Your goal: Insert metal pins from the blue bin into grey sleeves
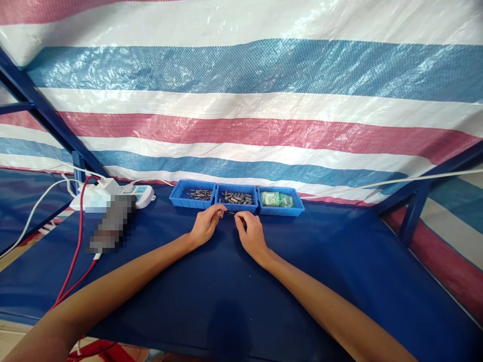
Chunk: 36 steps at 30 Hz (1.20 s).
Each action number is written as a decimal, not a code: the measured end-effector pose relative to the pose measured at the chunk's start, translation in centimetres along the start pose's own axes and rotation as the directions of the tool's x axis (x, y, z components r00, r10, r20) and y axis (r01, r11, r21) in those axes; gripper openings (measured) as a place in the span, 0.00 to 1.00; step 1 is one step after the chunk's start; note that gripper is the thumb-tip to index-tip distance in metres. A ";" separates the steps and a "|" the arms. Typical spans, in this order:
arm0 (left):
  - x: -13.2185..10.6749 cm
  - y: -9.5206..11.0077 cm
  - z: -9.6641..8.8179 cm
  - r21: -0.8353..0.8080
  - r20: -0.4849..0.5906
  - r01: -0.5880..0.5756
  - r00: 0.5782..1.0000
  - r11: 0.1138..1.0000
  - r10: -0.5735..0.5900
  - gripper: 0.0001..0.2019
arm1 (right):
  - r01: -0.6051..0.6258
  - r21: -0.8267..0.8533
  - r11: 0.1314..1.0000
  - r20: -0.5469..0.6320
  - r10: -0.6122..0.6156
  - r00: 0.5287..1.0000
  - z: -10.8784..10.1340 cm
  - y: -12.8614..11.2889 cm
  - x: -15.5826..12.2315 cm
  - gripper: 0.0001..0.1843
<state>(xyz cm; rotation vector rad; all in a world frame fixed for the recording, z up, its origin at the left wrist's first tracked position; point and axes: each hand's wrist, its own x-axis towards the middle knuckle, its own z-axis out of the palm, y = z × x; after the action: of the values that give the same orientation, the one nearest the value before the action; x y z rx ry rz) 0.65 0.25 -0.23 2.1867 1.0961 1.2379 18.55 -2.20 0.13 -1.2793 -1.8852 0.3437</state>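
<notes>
Both my hands rest on a dark blue table cover (234,291), just in front of three small blue trays. My left hand (206,225) is curled, its fingertips pinched on a small dark metal part. My right hand (251,232) is curled too, pinching the other end of the same small piece (229,213) between the two hands. The left tray (193,195) holds thin metal pins, the middle tray (237,197) short grey metal sleeves, the right tray (281,200) small green packets.
A white power strip (113,193) with white cables and a red cable (77,251) lies at the left, beside a blurred-out object (111,223). A striped red, white and blue tarp (241,100) hangs behind. Blue frame bars (415,216) stand at both sides.
</notes>
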 end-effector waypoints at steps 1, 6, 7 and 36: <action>0.0 0.0 0.0 0.014 0.005 0.001 1.000 1.000 -0.001 0.14 | 0.001 -0.001 1.000 -0.001 -0.001 1.000 0.0 0.0 0.0 0.12; 0.0 0.3 -0.3 0.081 0.027 -0.007 1.000 0.997 0.004 0.17 | 0.005 0.004 1.000 0.003 -0.005 1.000 0.0 0.0 0.0 0.12; 0.0 0.3 -0.3 0.092 0.030 -0.017 0.999 0.996 0.014 0.17 | 0.005 0.005 1.000 0.006 -0.005 1.000 0.0 0.0 0.0 0.12; 0.3 0.0 0.1 0.131 -0.010 -0.074 0.997 0.989 0.076 0.12 | 0.044 0.101 0.994 -0.037 -0.040 0.999 -0.6 -0.4 -0.2 0.14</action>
<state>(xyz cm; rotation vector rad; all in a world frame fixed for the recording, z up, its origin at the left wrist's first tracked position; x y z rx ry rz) 0.80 0.48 -0.09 2.3391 1.1394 1.2490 18.82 -2.69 0.66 -1.1693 -1.8386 0.3880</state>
